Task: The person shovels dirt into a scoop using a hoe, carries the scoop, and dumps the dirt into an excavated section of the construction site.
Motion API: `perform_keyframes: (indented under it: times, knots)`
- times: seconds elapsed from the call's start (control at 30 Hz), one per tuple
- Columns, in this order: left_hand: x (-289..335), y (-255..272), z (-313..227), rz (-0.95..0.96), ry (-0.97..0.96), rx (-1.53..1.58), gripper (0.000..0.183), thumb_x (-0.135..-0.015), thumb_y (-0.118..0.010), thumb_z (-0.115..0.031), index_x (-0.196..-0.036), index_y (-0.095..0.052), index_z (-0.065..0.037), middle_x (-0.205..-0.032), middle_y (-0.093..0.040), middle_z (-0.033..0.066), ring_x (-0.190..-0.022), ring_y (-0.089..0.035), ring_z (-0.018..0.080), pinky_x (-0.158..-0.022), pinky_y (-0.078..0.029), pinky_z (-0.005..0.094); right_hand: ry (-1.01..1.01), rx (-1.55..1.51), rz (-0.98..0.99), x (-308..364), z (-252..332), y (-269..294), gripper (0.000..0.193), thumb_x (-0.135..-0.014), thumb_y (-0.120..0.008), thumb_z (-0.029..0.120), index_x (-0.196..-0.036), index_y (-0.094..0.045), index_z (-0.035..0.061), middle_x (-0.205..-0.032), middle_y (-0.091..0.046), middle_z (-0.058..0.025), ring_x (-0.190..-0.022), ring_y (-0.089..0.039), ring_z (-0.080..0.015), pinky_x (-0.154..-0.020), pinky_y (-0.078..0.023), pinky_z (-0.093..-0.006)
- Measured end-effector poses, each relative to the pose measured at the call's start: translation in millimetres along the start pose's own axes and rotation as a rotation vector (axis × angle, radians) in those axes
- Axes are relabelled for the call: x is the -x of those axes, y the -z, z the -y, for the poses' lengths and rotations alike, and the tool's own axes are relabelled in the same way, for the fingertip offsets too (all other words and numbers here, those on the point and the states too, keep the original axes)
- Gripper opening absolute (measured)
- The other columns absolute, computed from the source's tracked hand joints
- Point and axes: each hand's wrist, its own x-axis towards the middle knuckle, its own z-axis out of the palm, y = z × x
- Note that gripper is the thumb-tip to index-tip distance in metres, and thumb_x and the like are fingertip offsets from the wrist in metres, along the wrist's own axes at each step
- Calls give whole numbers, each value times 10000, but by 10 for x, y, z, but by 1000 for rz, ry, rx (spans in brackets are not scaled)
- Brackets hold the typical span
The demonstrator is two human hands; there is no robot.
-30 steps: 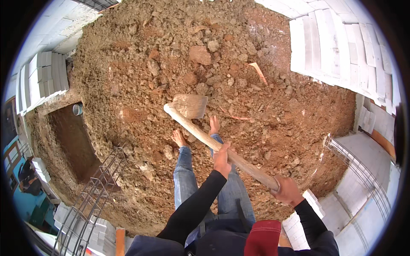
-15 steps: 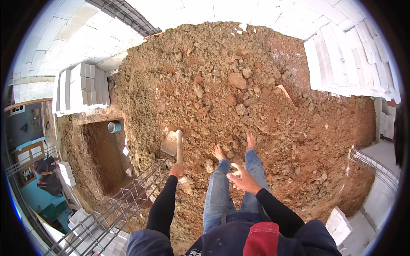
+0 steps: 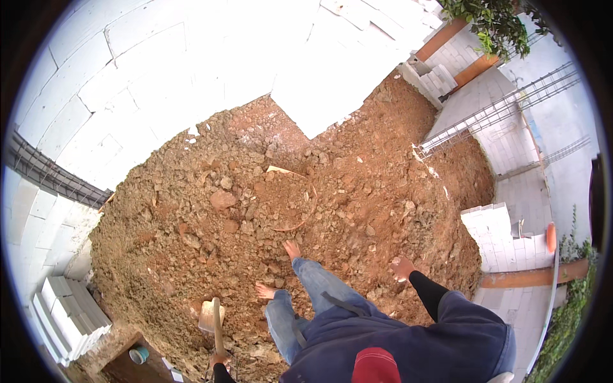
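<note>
Hoe: I carry the hoe (image 3: 214, 322) at the lower left of the frame, blade up and away from me, handle running down toward the bottom edge. Held one-handed like this it hangs clear of my bare feet, which I judge is the reason for the grip.

Left hand: my left hand (image 3: 219, 359) is closed around the handle near the bottom edge (only part of the hand shows, the rest is cut off by the rim). The arm drops almost straight down beside my body.

Right hand: my right hand (image 3: 402, 268) is off the tool, held out to the right of centre over the soil. It grips nothing; the fingers look loosely curled rather than spread, though it is too small to be sure. The arm in its dark sleeve is stretched outward, probably for balance on loose ground.

Feet: both feet (image 3: 291, 247) are bare and planted on the clods near the middle of the frame, one ahead of the other.

Soil heap: the reddish soil (image 3: 357, 191) fills the centre, lumpy with stones, a thin curved strip lying on it just above my feet.

Surroundings: pale block walls (image 3: 159, 76) ring the upper left; a steel rebar cage (image 3: 485, 118) lies at the upper right; stacked blocks (image 3: 67, 316) sit at the lower left beside a pit.
</note>
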Motion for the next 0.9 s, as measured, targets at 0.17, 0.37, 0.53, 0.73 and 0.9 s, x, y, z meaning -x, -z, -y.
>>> perform_keyframes:
  times: [0.17, 0.37, 0.53, 0.73, 0.9]
  knots:
    - [-139, 236, 423, 153, 228, -178, 851, -829, -713, -568, -1449, -378, -92, -1366, -523, 97, -1186, -577, 283, -989, -522, 483, 187, 21, 104, 926, 1116, -560, 454, -905, -609, 449, -1203, -628, 108, -826, -715, -142, -679, -685, -244, -609, -553, -405]
    - [216, 537, 346, 29, 37, 239, 673, -853, -700, -468, -1365, -440, -116, -1225, -546, 60, -1115, -578, 272, -920, -507, 494, 226, -76, 152, 1149, 1228, -228, 496, -916, -609, 432, -1265, -593, 80, -810, -709, -124, -698, -690, -190, -590, -571, -339]
    - [617, 388, 368, 52, -175, 1206, 528, -873, -689, -385, -1295, -493, -137, -1107, -566, 28, -1055, -579, 264, -863, -495, 502, 218, 133, 57, 279, 918, -173, 441, -909, -636, 378, -1208, -599, 55, -867, -703, -141, -729, -689, -250, -618, -562, -390]
    - [1686, 391, -1382, 262, -499, 1430, 650, -911, -677, -221, -1493, -394, -155, -1381, -530, 88, -1159, -570, 265, -892, -501, 428, 17, -674, 395, -606, 371, 201, 431, -899, -696, 264, -1274, -587, 81, -959, -684, -140, -745, -653, -245, -621, -532, -430]
    - [2353, 26, -1794, 165, -331, 1406, 463, -940, -636, -312, -1354, -542, -128, -1123, -628, 23, -913, -610, 189, -778, -519, 386, 106, -284, 117, -516, 1473, 734, 422, -954, -611, 318, -1276, -597, 46, -1038, -684, -141, -702, -697, -205, -604, -571, -357]
